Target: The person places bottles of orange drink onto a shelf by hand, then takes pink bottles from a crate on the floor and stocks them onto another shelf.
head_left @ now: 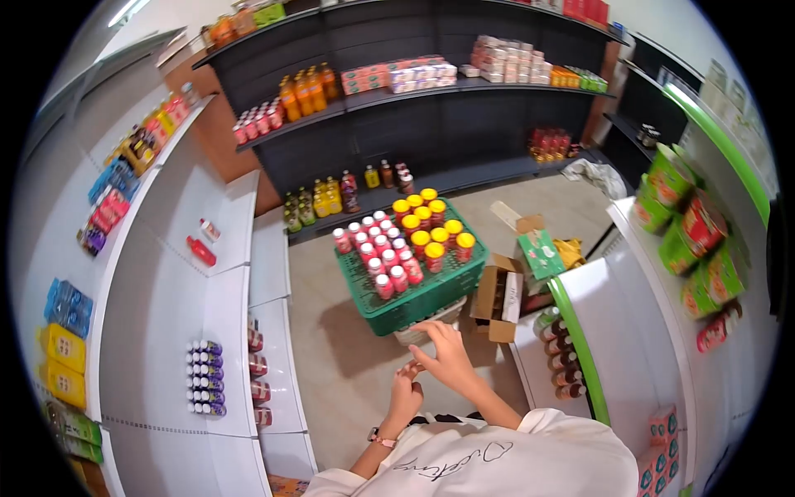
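Note:
My right hand (447, 354) is raised near the front edge of a green plastic crate (385, 318), fingers stretched out and apart, holding nothing. Just below and left of it is my left hand (403, 396); its fingers are curled in close to the right thumb, with no object visible in them. On top of the upturned-looking crate stand pink bottles with white caps (383, 286) in rows on the left. Yellow-lidded jars (435, 258) stand on its right side. Under the crate is a pale support (431, 325), mostly hidden.
A dark shelf unit (397, 128) with drinks and boxes runs across the back. White shelves (149, 331) with bottles flank the left; green-edged shelves (580, 331) hold bottles and green packs (667, 178) on the right. An open cardboard box (497, 298) and green carton (541, 254) are beside the crate.

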Demonstrator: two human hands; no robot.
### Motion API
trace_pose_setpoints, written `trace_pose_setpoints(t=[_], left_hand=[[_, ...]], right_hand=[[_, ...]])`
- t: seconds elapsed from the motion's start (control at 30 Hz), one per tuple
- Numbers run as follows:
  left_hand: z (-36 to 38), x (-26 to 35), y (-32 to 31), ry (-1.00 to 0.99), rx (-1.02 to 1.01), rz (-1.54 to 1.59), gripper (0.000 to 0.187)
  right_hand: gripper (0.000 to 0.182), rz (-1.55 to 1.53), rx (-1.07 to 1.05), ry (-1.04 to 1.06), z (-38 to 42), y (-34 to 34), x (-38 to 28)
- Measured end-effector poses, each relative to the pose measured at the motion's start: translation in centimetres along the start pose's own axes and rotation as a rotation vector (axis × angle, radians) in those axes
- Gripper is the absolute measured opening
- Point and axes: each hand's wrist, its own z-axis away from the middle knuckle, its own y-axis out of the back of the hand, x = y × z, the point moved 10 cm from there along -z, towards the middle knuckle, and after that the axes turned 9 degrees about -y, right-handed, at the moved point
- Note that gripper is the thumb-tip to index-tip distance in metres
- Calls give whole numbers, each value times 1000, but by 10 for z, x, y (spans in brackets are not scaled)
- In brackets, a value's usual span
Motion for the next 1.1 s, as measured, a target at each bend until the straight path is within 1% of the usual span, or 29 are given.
trace_pose_setpoints(t=[0.07, 0.1, 0.2, 0.23, 0.27, 0.33, 0.37, 0.4, 0.47, 0.5, 0.6, 0.63, 0.73, 0.77, 0.87, 0.9, 1.0, 1.1], left_hand=[[2, -22, 32, 49, 10, -27, 53], [2, -30, 49, 73, 33, 15, 53], [7, -55, 84, 164, 98, 125, 56], [8, -69, 92, 204, 123, 147, 57], [9, -82, 99, 243, 147, 169, 58], [1, -102, 108, 248, 174, 195, 59], [-7, -107, 113, 250, 186, 207, 59], [-17, -111, 118, 243, 187, 216, 60], [-40, -119, 129, 230, 184, 229, 60], [-52, -133, 132, 183, 164, 226, 61], [-99, -158, 155, 85, 154, 181, 62], [-119, -164, 167, 57, 151, 182, 63], [-179, -172, 206, 130, 81, 147, 63], [-196, -183, 213, 59, 63, 99, 62], [-252, -212, 233, 94, 6, 114, 62], [-271, -215, 240, 55, 28, 89, 61], [-320, -227, 252, 76, 22, 132, 59], [-354, -241, 250, 58, 15, 141, 57]], right_hand=[[30, -66, -54, 15, -18, -33, -17], [25, -156, -62, 20, -25, -44, -24], [24, -244, -147, -101, -39, -78, -18], [27, -232, -106, -63, -43, -86, -16], [27, -207, -120, -73, -47, -97, -12], [27, -157, -145, -91, -56, -115, -3], [31, -160, -123, -91, -61, -122, 2], [32, -162, -158, -121, -70, -132, 8], [33, -173, -227, -185, -87, -152, 21], [37, -190, -239, -243, -99, -165, 32], [39, -179, -184, -152, -153, -189, 36], [41, -191, -184, -171, -174, -197, 35], [42, -221, -100, -145, -241, -214, 32], [41, -240, -55, -123, -261, -216, 29], [41, -292, -17, -194, -309, -225, 36], [41, -294, -7, -209, -320, -231, 43], [41, -323, -21, -376, -346, -247, 68], [41, -264, 35, -358, -372, -254, 73]])
